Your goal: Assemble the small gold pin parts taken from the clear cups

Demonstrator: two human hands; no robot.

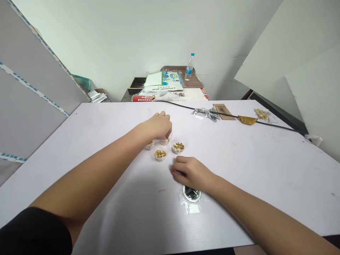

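Several small clear plastic cups of gold-coloured metal pieces stand together mid-table. The near cup (160, 155) and the right cup (178, 148) show plainly; my left forearm partly covers the left cup (149, 145). My left hand (160, 125) is over the far cup (165, 141), its fingertips pinched together at the cup's rim. Whatever they hold is hidden. My right hand (190, 171) rests on the table just in front of the right cup, fingers curled and thumb near the index finger. I cannot make out anything in it.
Below my right hand is a round ringed opening (191, 194) with clear tape around it. A black cable (180, 105) crosses the back of the white table (119, 219), near silvery packets (201, 112), a brown card (224, 111) and gold foil (247, 120). A water bottle (189, 67) stands beyond.
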